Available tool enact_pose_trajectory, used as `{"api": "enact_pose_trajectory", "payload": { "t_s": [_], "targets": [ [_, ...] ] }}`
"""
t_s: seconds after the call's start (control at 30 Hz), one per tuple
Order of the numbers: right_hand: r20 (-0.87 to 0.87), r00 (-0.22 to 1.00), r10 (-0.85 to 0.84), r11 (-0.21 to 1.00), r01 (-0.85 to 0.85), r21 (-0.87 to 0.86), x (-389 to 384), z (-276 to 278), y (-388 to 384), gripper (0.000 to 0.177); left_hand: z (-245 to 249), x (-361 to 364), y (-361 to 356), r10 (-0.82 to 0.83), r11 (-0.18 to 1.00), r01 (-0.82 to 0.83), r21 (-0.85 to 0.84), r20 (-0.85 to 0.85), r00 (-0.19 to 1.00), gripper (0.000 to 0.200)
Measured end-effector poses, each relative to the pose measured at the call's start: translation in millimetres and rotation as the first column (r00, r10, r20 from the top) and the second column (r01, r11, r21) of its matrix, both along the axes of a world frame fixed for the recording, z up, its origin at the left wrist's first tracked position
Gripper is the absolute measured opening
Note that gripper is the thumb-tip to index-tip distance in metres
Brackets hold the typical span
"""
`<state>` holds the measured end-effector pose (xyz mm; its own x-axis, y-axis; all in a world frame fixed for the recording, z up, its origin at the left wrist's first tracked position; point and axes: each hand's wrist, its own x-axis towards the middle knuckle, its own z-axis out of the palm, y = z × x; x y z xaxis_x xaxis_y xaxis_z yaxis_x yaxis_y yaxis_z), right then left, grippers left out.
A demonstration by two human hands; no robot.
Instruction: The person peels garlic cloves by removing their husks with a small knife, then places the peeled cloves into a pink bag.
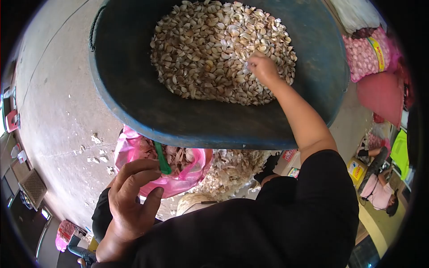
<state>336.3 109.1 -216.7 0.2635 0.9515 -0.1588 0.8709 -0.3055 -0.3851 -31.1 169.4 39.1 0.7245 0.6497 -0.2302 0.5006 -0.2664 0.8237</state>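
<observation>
Garlic cloves (196, 58) lie in a wide heap inside a large dark blue tub (134, 107). My right hand (264, 70) reaches over the tub, just above or touching the right part of the heap. Its fingers are closed, and what they hold, if anything, is too small to make out. Raised before my body, my left hand (134, 196) has its fingers curved and apart, with nothing in them. Just beyond it is a pink plastic bag (154, 190) holding garlic bulbs and skins (181, 158). A green handle (161, 158) sticks up there, its lower end near my left fingertips.
Loose papery skins (232, 169) are piled below the tub's near edge. Pink net sacks of garlic (364, 56) and a red tub (382, 96) stand at the right. Another person (380, 192) is at the lower right. Scraps of skin (96, 138) dot the concrete floor (58, 89).
</observation>
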Motion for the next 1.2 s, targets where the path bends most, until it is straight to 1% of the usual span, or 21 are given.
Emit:
{"api": "enact_pose_trajectory", "payload": {
  "t_s": [0.03,0.13,0.23,0.27,0.3,0.37,0.4,0.43,0.47,0.5,0.57,0.67,0.7,0.73,0.77,0.87,0.9,1.03,1.1,1.17,1.2],
  "targets": [
    [-0.008,0.995,0.104,0.995,-0.104,0.013,-7.0,-5.7,1.5,0.008,-0.2,-1.7,0.5,0.001,1.000,-0.001,0.000,-0.001,1.000,0.023],
    [0.106,0.991,0.082,0.986,-0.096,0.135,-17.9,-27.6,7.9,0.006,2.5,-6.9,-0.6,0.005,1.000,-0.005,0.002,0.006,1.000,0.022],
    [-0.145,0.911,-0.386,0.918,0.364,-0.159,-9.0,3.0,24.7,0.008,7.1,-12.0,-2.7,0.007,1.000,-0.007,0.013,0.018,1.000,0.023],
    [-0.186,0.927,-0.325,0.946,0.319,-0.061,7.6,-0.9,20.5,0.010,9.2,-14.5,-4.6,0.009,1.000,-0.009,0.016,0.023,1.000,0.023],
    [-0.301,0.846,-0.441,0.892,0.450,-0.042,22.3,-16.7,15.8,0.013,11.4,-16.8,-6.3,0.008,1.000,-0.008,0.012,0.023,1.000,0.024],
    [-0.573,0.616,-0.540,0.822,0.531,-0.205,30.6,-3.2,8.1,0.015,14.5,-19.5,-8.9,0.003,1.000,-0.003,0.009,0.032,0.999,0.025],
    [-0.378,0.818,-0.434,0.901,0.381,-0.208,24.8,1.9,1.9,0.017,15.0,-20.8,-10.1,-0.013,1.000,0.013,0.015,0.038,0.999,0.025],
    [-0.166,0.949,-0.269,0.943,0.223,-0.249,12.9,4.3,-7.9,0.018,14.5,-21.9,-10.6,-0.029,0.999,0.028,0.025,0.043,0.999,0.026],
    [0.040,0.997,-0.058,0.944,0.068,-0.321,3.6,-1.5,-11.7,0.020,13.2,-22.7,-10.7,-0.041,0.999,0.039,0.035,0.044,0.998,0.027],
    [0.094,0.991,-0.093,0.960,0.115,-0.256,-2.9,-21.6,-15.7,0.023,12.4,-22.6,-10.6,-0.034,0.999,0.033,0.033,0.041,0.999,0.028],
    [0.143,0.988,-0.053,0.937,0.099,-0.335,-4.1,-38.3,-13.3,0.021,11.7,-21.9,-10.7,-0.020,1.000,0.019,0.023,0.029,0.999,0.028],
    [0.033,0.997,-0.067,0.912,0.075,-0.403,11.9,-30.5,-0.8,0.017,14.3,-19.3,-12.3,-0.022,1.000,0.022,0.011,0.026,0.999,0.027],
    [0.067,0.997,-0.040,0.943,0.060,-0.326,17.6,-19.8,-0.2,0.014,15.4,-19.0,-12.2,-0.027,1.000,0.026,0.011,0.013,1.000,0.026],
    [-0.111,0.961,-0.254,0.916,0.202,-0.347,22.1,-4.8,1.7,0.015,17.2,-19.5,-12.3,-0.031,0.999,0.031,0.012,0.000,1.000,0.025],
    [-0.276,0.848,-0.451,0.859,0.329,-0.393,25.9,11.5,2.7,0.016,19.3,-20.5,-12.3,-0.036,0.999,0.036,0.013,-0.013,0.999,0.025],
    [-0.655,0.630,-0.417,0.905,0.352,-0.237,27.7,71.7,-11.2,0.012,18.2,-30.2,-8.0,0.025,0.985,-0.019,0.170,-0.033,0.999,0.024],
    [-0.760,0.529,-0.376,0.917,0.330,-0.224,17.8,98.7,-18.3,0.012,16.9,-36.3,-6.6,0.117,0.981,-0.116,0.156,0.003,0.993,0.020],
    [-0.867,0.425,-0.259,0.965,0.082,-0.248,-60.9,188.0,-68.7,0.008,15.1,-61.7,1.1,0.358,0.921,-0.355,0.159,0.009,0.934,0.015],
    [-0.756,0.516,-0.403,0.838,-0.124,-0.531,-102.3,197.5,-89.4,0.005,11.4,-71.0,4.0,0.428,0.892,-0.427,0.148,0.026,0.903,0.012],
    [-0.568,0.822,-0.048,0.778,-0.326,-0.537,-141.4,171.4,-120.6,0.007,6.0,-83.1,9.4,0.414,0.903,-0.406,0.140,-0.028,0.910,0.010],
    [-0.432,0.883,0.182,0.735,-0.414,-0.536,-158.5,162.3,-124.7,0.009,-2.5,-88.3,12.1,0.405,0.908,-0.394,0.143,-0.055,0.913,0.010]
  ]
}}
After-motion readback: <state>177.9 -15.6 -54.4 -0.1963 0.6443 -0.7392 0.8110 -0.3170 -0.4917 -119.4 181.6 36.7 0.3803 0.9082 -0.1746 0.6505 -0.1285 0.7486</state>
